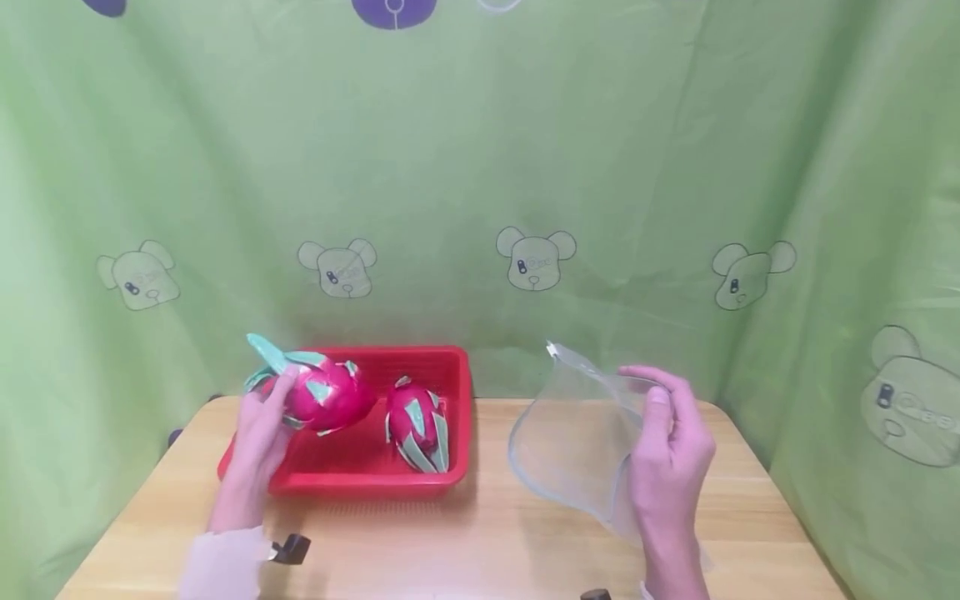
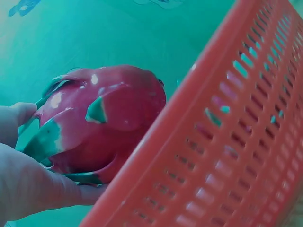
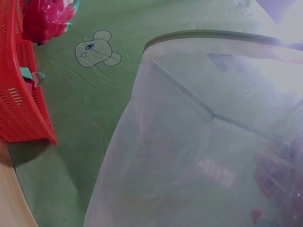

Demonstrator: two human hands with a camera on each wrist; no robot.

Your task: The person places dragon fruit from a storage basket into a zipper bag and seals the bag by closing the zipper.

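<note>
A dragon fruit (image 1: 328,394), likely heavy with slippery leafy scales, is gripped by the left hand (image 1: 262,429) around its body above the red basket (image 1: 450,367); a limp transparent zip bag (image 1: 573,437) is pinched at its rim by the right hand (image 1: 671,454).

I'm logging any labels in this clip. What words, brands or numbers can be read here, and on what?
No text can be read.
The clear bag shows faint whitish print in the right wrist view: too blurred to read.
The green backdrop carries only cartoon bear figures, no words.
The red basket and both dragon fruits show no label.
</note>
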